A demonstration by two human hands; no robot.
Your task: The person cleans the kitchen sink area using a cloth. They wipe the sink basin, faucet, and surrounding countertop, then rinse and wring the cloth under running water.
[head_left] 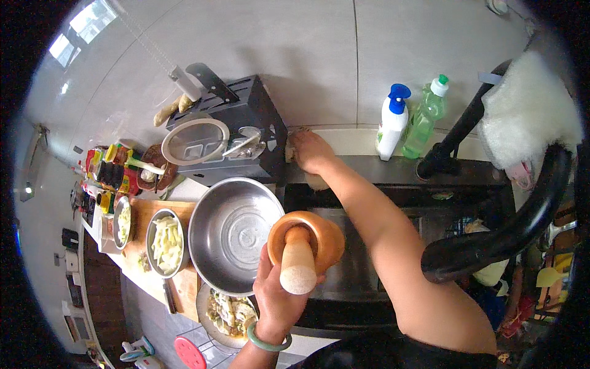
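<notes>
One dark sink (350,295) spread beneath the right forearm, with the grey knife rack (275,132) at its back left. Next came the steel bowl (236,237), then the plate (203,307) of food. The wooden mortar (330,245), clasped by the left hand (283,296), was near the bowl's right rim. Well apart, the right hand (313,152) reached beside the rack; its grip could not be told. Smaller were the pestle (299,270), standing in the mortar, and a green bangle (268,341).

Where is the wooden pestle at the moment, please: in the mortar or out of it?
In: the pestle has one end inside the mortar held by the left hand; its paler end sticks out.
</notes>
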